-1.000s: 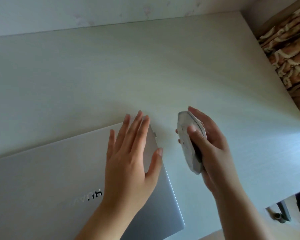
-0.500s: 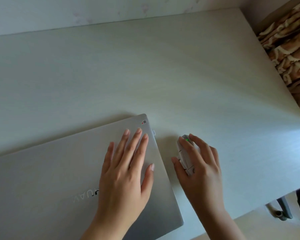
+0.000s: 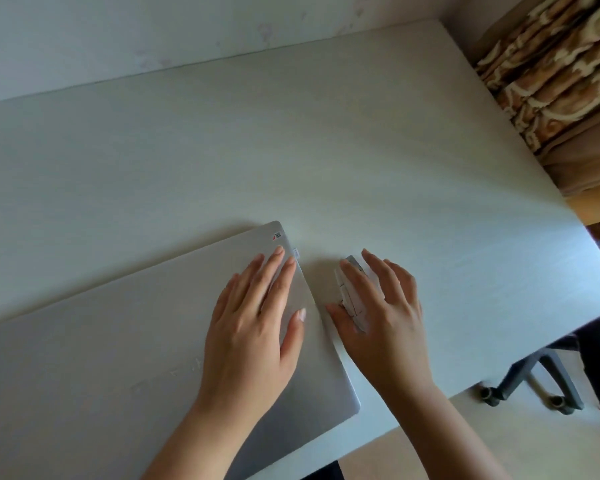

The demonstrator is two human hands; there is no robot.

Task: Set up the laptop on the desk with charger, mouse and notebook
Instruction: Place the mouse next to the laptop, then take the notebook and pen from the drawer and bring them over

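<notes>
The closed silver laptop (image 3: 118,341) lies at the near left of the pale desk (image 3: 291,150). The left hand (image 3: 253,327) rests flat and spread on its lid. Just right of the laptop's edge, the right hand (image 3: 385,313) loosely cups the white mouse (image 3: 352,299) on the desk. Beyond the laptop, bare desk runs to the wall (image 3: 153,29).

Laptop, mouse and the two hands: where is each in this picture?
laptop (image 3: 101,358): head view, bare closed lid.
mouse (image 3: 352,306): head view, its visible left side.
left hand (image 3: 253,334): head view, back.
right hand (image 3: 392,323): head view, back.
</notes>
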